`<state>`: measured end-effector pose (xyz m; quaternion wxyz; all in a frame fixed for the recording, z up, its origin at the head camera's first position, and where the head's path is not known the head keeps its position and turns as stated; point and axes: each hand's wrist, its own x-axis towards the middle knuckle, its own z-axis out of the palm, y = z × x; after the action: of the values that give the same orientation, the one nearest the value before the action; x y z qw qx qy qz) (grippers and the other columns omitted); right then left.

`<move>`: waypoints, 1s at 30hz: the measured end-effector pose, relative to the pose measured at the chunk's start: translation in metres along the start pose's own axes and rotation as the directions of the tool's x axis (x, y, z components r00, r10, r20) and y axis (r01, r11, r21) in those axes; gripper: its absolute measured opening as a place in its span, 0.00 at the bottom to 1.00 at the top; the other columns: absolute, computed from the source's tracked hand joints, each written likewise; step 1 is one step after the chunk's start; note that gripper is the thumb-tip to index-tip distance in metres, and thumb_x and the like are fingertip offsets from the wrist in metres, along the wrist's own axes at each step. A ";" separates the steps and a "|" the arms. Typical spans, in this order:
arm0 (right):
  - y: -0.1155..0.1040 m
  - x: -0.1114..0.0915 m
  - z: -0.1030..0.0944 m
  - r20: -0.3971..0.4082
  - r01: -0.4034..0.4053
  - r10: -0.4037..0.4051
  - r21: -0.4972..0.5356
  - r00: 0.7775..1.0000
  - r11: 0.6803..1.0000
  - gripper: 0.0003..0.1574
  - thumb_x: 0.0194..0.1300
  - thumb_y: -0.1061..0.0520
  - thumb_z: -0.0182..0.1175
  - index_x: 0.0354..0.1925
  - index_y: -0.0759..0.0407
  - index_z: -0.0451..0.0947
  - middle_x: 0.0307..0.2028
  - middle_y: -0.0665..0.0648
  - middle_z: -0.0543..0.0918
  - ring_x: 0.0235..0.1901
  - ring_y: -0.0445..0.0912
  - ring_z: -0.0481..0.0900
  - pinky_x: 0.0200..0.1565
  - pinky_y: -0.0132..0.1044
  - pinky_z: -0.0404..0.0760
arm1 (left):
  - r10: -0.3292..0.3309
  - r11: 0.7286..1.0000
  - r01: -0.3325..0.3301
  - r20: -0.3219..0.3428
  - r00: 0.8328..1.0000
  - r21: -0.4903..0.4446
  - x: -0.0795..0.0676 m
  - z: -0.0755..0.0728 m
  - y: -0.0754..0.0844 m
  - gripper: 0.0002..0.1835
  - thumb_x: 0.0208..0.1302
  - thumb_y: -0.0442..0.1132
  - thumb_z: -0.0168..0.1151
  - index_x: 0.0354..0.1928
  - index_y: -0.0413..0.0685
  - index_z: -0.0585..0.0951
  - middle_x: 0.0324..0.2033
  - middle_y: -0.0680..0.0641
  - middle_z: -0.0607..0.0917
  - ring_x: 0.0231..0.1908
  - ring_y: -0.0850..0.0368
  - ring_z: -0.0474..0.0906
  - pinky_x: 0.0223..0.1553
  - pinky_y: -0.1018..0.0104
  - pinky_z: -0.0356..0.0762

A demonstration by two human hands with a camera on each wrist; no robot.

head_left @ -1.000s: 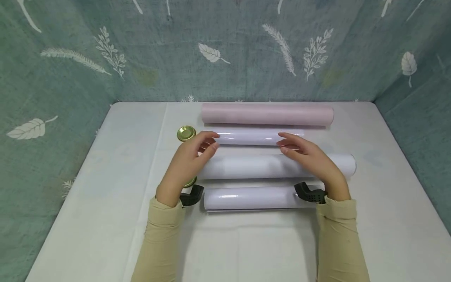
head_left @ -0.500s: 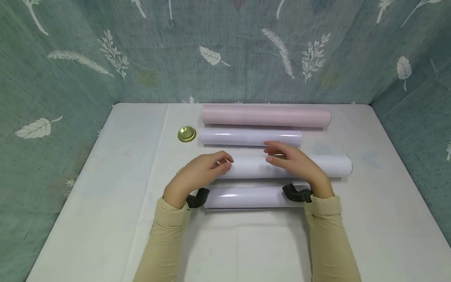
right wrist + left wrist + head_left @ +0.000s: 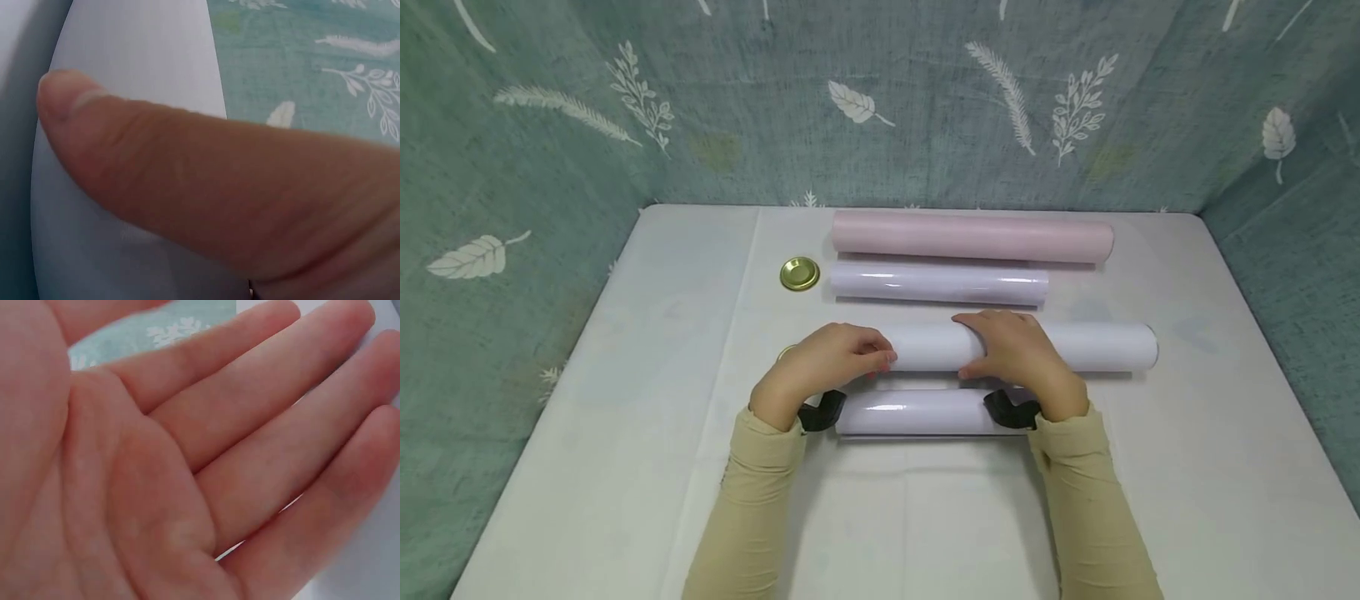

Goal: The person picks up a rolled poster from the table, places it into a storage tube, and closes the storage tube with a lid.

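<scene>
A long matte white roll (image 3: pixel 1101 347) lies crosswise on the white-covered table. My right hand (image 3: pixel 1013 352) grips it a little right of its middle, thumb (image 3: pixel 144 156) on the near side and fingers over the far side. Over the roll's left part is my left hand (image 3: pixel 822 360), which hides that end. In the left wrist view its fingers (image 3: pixel 269 412) stretch out loosely, holding nothing; whether they touch the roll I cannot tell. Nearer to me lies a glossy white roll (image 3: pixel 902 412), partly under the right wrist's black camera mount (image 3: pixel 1011 410).
Farther back lie a shorter glossy white roll (image 3: pixel 936 283) and a long pink roll (image 3: pixel 973 237). A gold round lid (image 3: pixel 799 273) sits left of them. Another gold rim (image 3: pixel 786 352) peeks out behind the left hand. Green leaf-patterned cloth (image 3: pixel 917 150) hangs behind the table.
Both hands have moved toward me from the farther glossy roll to the matte white roll, and closer together. The right hand has come down and taken hold of the matte roll.
</scene>
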<state>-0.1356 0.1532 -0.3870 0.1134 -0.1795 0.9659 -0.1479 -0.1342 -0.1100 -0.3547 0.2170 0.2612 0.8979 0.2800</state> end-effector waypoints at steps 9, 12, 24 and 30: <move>0.013 -0.001 -0.005 -0.009 0.003 -0.003 0.024 1.000 1.000 0.49 0.39 0.39 0.71 0.60 0.47 0.66 0.55 0.54 0.72 0.54 0.53 0.68 0.50 0.56 0.60 | 0.003 0.999 0.001 0.083 0.997 -0.048 0.003 0.008 0.002 0.17 0.57 0.50 0.59 0.49 0.56 0.75 0.33 0.65 0.80 0.36 0.72 0.74 0.42 0.69 0.70; 0.018 -0.002 -0.007 0.010 -0.011 0.011 0.042 1.000 0.999 0.49 0.40 0.39 0.70 0.60 0.47 0.65 0.57 0.54 0.71 0.55 0.54 0.66 0.50 0.57 0.59 | 0.018 0.998 -0.012 0.097 0.995 -0.065 0.005 0.011 0.002 0.19 0.56 0.49 0.61 0.50 0.55 0.75 0.34 0.64 0.80 0.37 0.72 0.75 0.43 0.69 0.69; 0.026 -0.006 -0.012 0.014 -0.025 0.024 0.075 1.000 0.997 0.50 0.40 0.39 0.70 0.61 0.47 0.64 0.57 0.55 0.70 0.56 0.54 0.65 0.51 0.56 0.58 | -0.035 0.976 0.012 0.104 0.994 0.216 0.008 0.034 0.023 0.30 0.42 0.54 0.68 0.50 0.56 0.73 0.35 0.56 0.78 0.35 0.62 0.72 0.37 0.63 0.69; 0.026 -0.007 -0.011 0.011 -0.032 0.031 0.077 0.999 0.997 0.50 0.41 0.39 0.69 0.62 0.47 0.63 0.57 0.56 0.69 0.56 0.54 0.65 0.52 0.56 0.57 | -0.052 0.960 0.013 0.131 0.990 0.280 0.008 0.040 0.028 0.27 0.46 0.54 0.64 0.50 0.58 0.73 0.35 0.59 0.78 0.36 0.63 0.73 0.39 0.66 0.69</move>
<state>-0.1409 0.1821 -0.3840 0.1270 -0.1606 0.9617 -0.1823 -0.1096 -0.0699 -0.3696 0.2436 0.2930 0.9156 0.1287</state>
